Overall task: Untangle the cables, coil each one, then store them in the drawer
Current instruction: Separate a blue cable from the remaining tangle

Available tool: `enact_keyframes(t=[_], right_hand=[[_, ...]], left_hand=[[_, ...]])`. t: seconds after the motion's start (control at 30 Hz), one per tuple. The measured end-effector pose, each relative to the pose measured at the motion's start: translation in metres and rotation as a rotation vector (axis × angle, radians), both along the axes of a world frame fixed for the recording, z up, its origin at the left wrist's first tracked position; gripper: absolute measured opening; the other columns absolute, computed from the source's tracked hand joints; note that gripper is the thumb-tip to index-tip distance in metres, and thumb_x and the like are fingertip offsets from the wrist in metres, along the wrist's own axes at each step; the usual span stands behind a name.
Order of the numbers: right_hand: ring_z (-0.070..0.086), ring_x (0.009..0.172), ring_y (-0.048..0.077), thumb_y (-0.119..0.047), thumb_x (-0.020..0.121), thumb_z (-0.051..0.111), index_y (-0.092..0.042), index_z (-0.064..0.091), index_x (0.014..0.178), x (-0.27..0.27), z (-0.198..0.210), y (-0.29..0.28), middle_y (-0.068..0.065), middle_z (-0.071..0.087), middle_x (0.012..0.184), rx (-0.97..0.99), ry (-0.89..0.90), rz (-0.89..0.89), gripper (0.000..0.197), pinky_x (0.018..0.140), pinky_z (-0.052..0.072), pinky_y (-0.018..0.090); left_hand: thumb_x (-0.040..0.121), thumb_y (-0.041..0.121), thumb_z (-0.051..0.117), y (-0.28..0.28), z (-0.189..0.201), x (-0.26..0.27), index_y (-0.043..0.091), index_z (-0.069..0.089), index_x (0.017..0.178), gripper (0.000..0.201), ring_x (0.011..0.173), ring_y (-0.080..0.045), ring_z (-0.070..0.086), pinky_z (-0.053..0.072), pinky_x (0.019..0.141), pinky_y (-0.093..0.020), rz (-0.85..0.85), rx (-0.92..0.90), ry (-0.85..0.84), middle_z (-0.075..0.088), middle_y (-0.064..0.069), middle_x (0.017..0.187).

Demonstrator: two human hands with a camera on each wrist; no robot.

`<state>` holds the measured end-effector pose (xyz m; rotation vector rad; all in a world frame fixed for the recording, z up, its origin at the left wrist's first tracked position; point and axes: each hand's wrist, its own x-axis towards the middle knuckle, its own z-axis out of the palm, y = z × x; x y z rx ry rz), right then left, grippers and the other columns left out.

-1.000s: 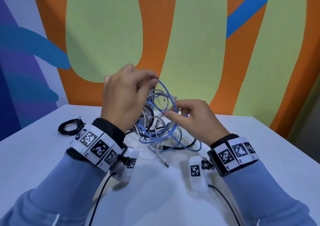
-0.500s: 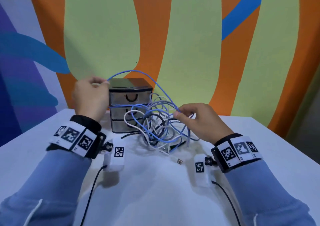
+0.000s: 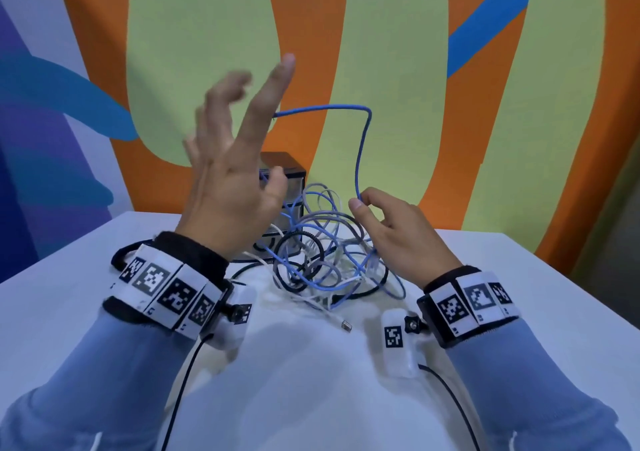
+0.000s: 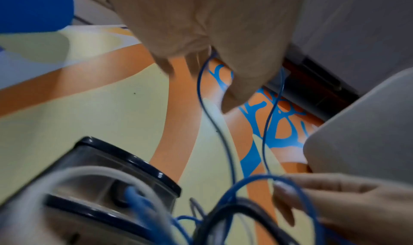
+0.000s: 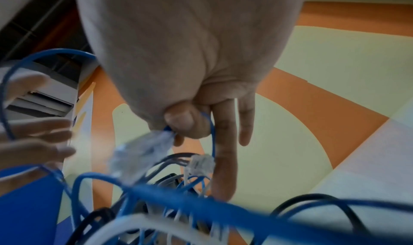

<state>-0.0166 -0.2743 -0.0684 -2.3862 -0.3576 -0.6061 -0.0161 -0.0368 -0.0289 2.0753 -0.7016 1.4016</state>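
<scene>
Pulling the blue cable [image 3: 362,146] upward risks tightening knots or dragging the tangle [image 3: 322,263], at 12 o'clock on the table [image 3: 519,277]. The right hand [image 3: 398,232] pinches it; the left hand [image 3: 235,173], fingers spread, loops it. The drawers [image 3: 287,173] stand behind the tangle, partly blocked.

Cable tangle [image 3: 322,263] on table [image 3: 519,295] — drawer unit [image 3: 291,187] behind it, left hand [image 3: 232,180] raised left, right hand [image 3: 401,232] right of tangle
</scene>
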Motion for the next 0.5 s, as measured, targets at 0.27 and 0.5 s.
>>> enact_keyframes(t=[0.27, 0.5], right_hand=[[0.062, 0.100, 0.026, -0.050, 0.106, 0.052, -0.021, 0.069, 0.091, 0.010, 0.001, -0.010, -0.002, 0.072, 0.098, 0.074, -0.394, -0.298, 0.037, 0.085, 0.051, 0.046], [0.063, 0.059, 0.027, -0.038, 0.108, 0.055, -0.011, 0.063, 0.101, -0.007, 0.015, 0.010, 0.019, 0.074, 0.076, 0.731, -0.027, 0.273, 0.029, 0.064, 0.056, 0.032]], left_hand=[[0.113, 0.055, 0.029, 0.018, -0.011, 0.028, 0.016, 0.070, 0.105, 0.058, 0.091, -0.037, 0.061, 0.049, 0.077, -0.050, 0.163, -0.138, 0.234, 0.067, -0.009, 0.094], [0.110, 0.042, 0.056, 0.009, -0.017, 0.036, -0.003, 0.073, 0.089, 0.053, 0.048, -0.019, 0.058, 0.044, 0.051, -0.027, -0.424, -0.567, 0.745, 0.071, -0.015, 0.069]])
